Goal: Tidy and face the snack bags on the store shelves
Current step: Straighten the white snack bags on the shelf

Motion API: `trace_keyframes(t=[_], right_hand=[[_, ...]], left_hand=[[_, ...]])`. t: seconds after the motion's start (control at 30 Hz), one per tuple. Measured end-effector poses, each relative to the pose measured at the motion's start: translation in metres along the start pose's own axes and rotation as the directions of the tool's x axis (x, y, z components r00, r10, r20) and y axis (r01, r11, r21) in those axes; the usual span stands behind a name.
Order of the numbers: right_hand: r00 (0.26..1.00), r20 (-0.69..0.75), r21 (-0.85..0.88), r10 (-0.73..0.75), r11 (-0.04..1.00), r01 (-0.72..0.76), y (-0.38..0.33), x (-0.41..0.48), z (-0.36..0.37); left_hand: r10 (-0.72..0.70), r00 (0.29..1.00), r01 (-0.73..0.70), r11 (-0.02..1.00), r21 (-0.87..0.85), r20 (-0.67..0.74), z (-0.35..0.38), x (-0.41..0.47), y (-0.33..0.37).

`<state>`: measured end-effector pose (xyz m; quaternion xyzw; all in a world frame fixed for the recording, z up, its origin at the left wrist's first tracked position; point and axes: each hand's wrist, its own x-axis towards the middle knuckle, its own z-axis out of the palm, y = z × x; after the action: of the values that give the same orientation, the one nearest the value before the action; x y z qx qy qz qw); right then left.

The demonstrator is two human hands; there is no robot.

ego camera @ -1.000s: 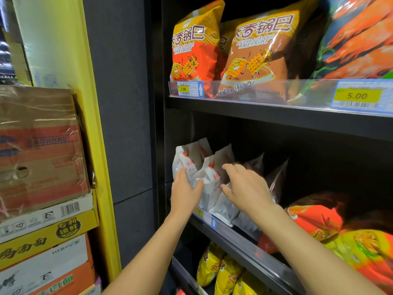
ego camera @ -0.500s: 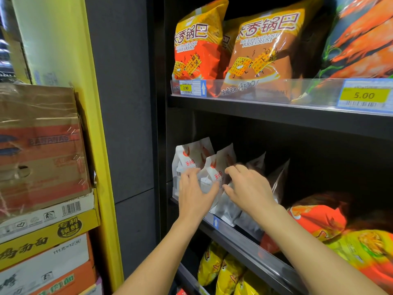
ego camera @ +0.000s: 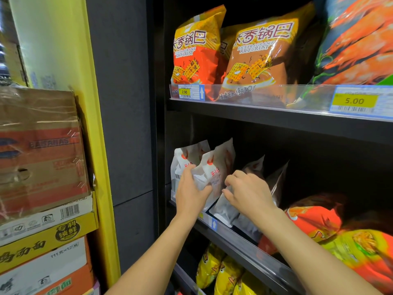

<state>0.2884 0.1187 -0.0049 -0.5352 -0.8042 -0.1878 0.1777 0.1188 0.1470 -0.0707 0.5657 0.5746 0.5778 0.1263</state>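
step: facing bags at shelf (ego camera: 244,241) left end | left hand (ego camera: 191,189) grips white bag (ego camera: 217,165) by its side | right hand (ego camera: 249,193) fingers curl on leaning bag (ego camera: 225,211) beside it | we judge: stand both upright, labels forward, bases at rail, no crushing

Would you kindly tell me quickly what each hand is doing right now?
Left hand: grips the second white bag from the left.
Right hand: fingers curled, pinching the leaning bag.

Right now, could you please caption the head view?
Left hand and right hand grip white snack bags on the middle shelf.
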Motion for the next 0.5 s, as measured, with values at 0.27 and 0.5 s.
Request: trace_keyframes(t=[0.27,0.5], right_hand=[[1.000,-0.012,0.008,-0.005,1.000,0.005,-0.001,0.003,0.000],[0.986,-0.163,0.196,-0.030,0.979,0.063,-0.015,0.008,-0.001]], left_hand=[[0.070,0.990,-0.090,0.982,-0.167,-0.122,-0.045,-0.005,0.028],[-0.084,0.987,0.036,0.945,-0.324,-0.134,-0.099,-0.019,0.013]])
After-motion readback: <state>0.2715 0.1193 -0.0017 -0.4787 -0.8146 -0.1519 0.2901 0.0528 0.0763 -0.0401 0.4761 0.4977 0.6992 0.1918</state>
